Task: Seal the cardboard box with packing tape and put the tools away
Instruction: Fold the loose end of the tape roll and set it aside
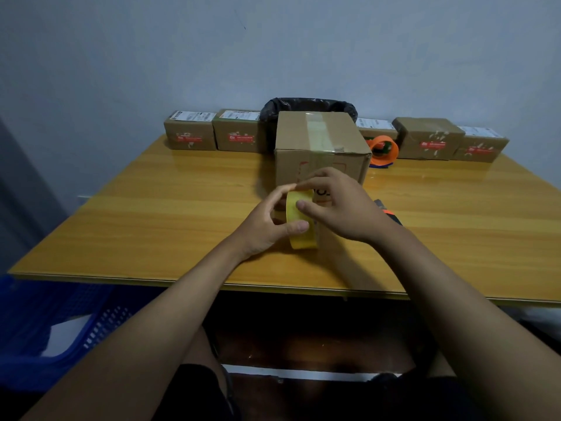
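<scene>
A brown cardboard box (321, 141) stands at the table's middle, a strip of clear tape running over its top and down its front. In front of it I hold a yellowish roll of packing tape (299, 218) upright above the table. My left hand (267, 223) grips the roll from the left, thumb across its lower face. My right hand (337, 205) covers the roll's right side, with index finger and thumb pinching at its top edge. An orange tape dispenser (384, 151) lies behind the box to the right. A black and orange tool (391, 215) is partly hidden under my right wrist.
Several small labelled parcels (189, 132) line the back edge of the wooden table (151, 214). A black-lined bin (306, 106) sits behind the box. A blue plastic crate (45, 329) stands on the floor at the left.
</scene>
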